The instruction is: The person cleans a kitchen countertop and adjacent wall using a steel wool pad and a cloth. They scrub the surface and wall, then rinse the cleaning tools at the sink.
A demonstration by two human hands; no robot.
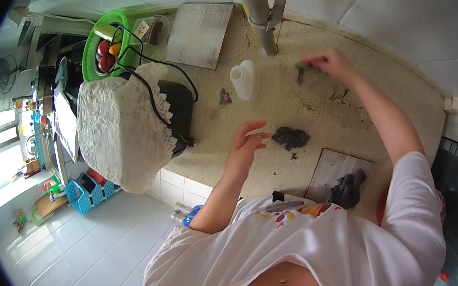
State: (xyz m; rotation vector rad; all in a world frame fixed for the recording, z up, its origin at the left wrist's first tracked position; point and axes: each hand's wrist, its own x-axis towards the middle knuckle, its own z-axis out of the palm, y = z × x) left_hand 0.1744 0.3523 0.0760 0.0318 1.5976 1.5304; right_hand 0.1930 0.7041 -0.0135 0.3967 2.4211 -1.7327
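My left hand [251, 139] is held with its fingers apart, beside a dark grey fibrous clump [291, 138] on the speckled countertop [252, 163]. Farther back, my right hand [324, 63] is blurred by motion. A dark, blurred wisp of similar material [300, 72] hangs at its fingertips and seems pinched there. Between the hands and the left side stands a white plastic bottle [246, 80], its opening facing me. A small purple and green plant piece [225, 97] lies beside it. Near my shirt, a larger dark grey clump [349, 188] rests on a grey wood-look tile [320, 172].
A grey pipe [257, 8] meets the countertop at the back, near another tile [199, 35]. Left are a green basket of produce [88, 55], a black cable [152, 98] and a lace-covered object [114, 128]. Green plant scraps [339, 95] and dark crumbs lie on the right.
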